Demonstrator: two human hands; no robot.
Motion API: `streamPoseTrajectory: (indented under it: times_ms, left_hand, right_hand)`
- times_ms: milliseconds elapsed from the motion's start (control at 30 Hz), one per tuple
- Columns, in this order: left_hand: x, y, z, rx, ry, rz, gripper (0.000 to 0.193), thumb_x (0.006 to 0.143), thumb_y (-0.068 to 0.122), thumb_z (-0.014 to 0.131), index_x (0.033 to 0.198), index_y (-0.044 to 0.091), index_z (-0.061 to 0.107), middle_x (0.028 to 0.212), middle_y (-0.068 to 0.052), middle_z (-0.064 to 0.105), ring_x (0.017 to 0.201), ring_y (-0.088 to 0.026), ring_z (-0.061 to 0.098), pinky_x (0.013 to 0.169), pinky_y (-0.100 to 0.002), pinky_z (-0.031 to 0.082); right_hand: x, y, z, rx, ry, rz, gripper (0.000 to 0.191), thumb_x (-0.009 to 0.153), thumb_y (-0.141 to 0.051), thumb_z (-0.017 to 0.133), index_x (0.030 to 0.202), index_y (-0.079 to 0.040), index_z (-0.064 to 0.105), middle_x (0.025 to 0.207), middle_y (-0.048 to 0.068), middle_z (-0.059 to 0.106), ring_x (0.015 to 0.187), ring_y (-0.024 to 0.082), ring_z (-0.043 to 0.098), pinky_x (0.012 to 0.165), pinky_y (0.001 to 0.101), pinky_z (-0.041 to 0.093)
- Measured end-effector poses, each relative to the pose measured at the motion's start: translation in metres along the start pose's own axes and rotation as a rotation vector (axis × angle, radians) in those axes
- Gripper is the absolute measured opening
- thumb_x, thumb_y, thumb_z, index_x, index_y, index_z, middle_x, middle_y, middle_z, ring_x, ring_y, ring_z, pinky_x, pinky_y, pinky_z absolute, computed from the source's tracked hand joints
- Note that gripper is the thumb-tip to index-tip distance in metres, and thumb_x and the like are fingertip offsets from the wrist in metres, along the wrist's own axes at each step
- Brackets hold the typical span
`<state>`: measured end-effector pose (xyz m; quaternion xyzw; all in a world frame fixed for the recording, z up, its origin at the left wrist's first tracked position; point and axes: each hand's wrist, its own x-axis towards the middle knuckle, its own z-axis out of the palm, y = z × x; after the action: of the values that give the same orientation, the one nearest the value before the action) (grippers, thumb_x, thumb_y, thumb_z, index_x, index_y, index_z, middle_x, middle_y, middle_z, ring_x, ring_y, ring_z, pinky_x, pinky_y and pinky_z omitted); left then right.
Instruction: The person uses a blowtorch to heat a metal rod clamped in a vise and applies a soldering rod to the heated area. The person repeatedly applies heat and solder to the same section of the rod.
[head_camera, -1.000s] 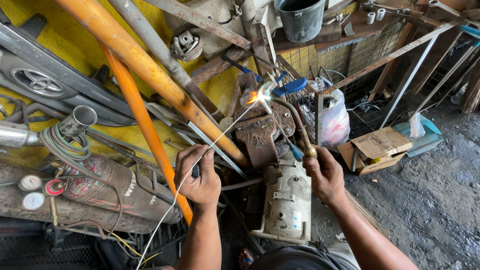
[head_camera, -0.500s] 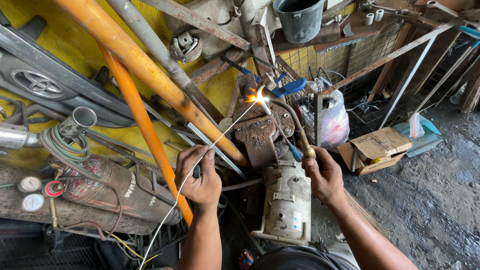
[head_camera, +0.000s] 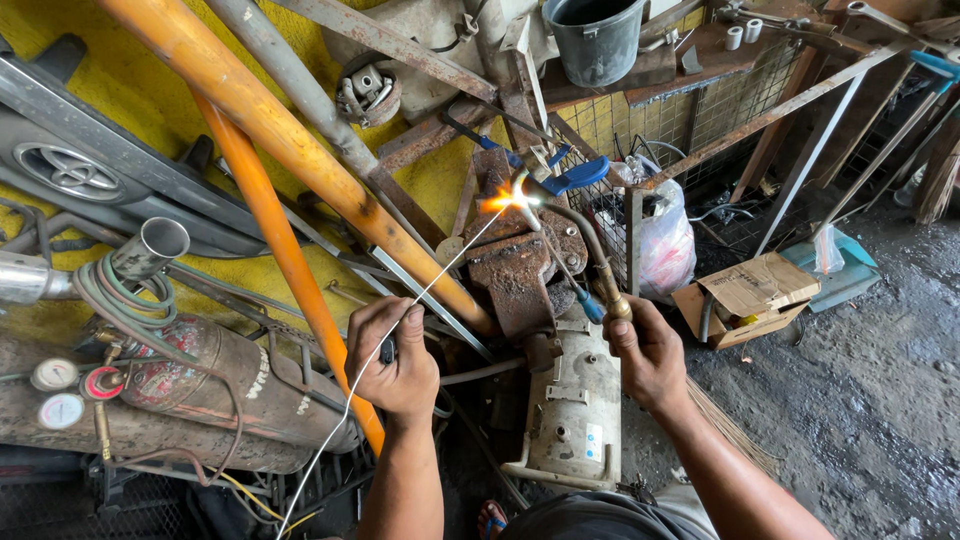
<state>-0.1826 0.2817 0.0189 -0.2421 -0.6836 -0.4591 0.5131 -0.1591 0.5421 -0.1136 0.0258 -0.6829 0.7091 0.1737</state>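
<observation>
Overhead, a left hand (head_camera: 392, 355) pinches a thin, springy filler rod (head_camera: 440, 270) mid-length, tip at the flame over a rusty vise (head_camera: 520, 270); the right hand (head_camera: 648, 352) is closed round the rigid, likely hot brass torch (head_camera: 600, 270), best held low.

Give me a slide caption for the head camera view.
Right hand aims a lit torch at the rusty vise; left hand feeds filler rod.

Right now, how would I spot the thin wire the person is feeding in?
Find the thick orange pipe crossing the scene. Below it, the left hand pinches a thin pale wire running up to the bright flame. It is the thinnest, lightest line there.
</observation>
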Motion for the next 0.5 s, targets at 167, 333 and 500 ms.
streamPoseTrajectory:
  times_ms: [167, 333, 500]
  left_hand:
    - [-0.0006, 0.0002, 0.0037, -0.013, -0.004, -0.037, 0.018, 0.099, -0.002, 0.074, 0.115, 0.002, 0.066, 0.108, -0.013, 0.069, 0.09, -0.019, 0.069, 0.076, -0.027, 0.059]
    - [0.0033, -0.0018, 0.0053, 0.02, -0.021, 0.001, 0.018, 0.098, -0.001, 0.074, 0.114, 0.002, 0.066, 0.106, -0.012, 0.07, 0.088, -0.019, 0.071, 0.074, -0.027, 0.06]
    - [0.0047, -0.0046, 0.0052, 0.004, -0.019, 0.012, 0.017, 0.098, 0.0, 0.074, 0.113, 0.002, 0.067, 0.105, -0.012, 0.069, 0.088, -0.018, 0.071, 0.072, -0.026, 0.061]
  right_hand:
    - [-0.0009, 0.0005, 0.0042, -0.003, -0.013, 0.015, 0.042, 0.103, -0.034, 0.058, 0.126, 0.001, 0.061, 0.086, 0.003, 0.064, 0.075, 0.009, 0.058, 0.063, 0.0247, 0.051]
    - [-0.0007, -0.0014, 0.0065, 0.001, 0.008, 0.012, 0.044, 0.102, -0.034, 0.058, 0.128, 0.001, 0.06, 0.089, 0.003, 0.064, 0.077, 0.009, 0.058, 0.065, 0.0243, 0.051]
    - [0.0002, -0.0024, 0.0065, 0.013, 0.002, 0.007, 0.044, 0.103, -0.034, 0.058, 0.129, 0.001, 0.06, 0.09, 0.003, 0.063, 0.078, 0.009, 0.057, 0.065, 0.0242, 0.05]
